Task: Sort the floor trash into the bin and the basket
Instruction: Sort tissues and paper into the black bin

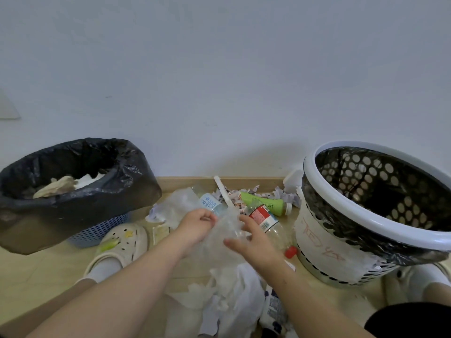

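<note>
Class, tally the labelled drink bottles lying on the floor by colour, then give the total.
Blue-and-white-label water bottle: 1
Red-label bottle with red cap: 1
Green bottle: 1
Total: 3

A: That bin liner?
B: Thin black plastic, glossy and wrinkled, over a blue plastic lattice bin.
A: The basket?
B: Smooth white plastic, perforated, faintly shiny at the rim.
A: And the litter?
B: Crinkly clear film, a glossy transparent bottle, a matt green bottle, torn paper scraps, soft white tissue, all on a smooth pale wood-look floor.
</note>
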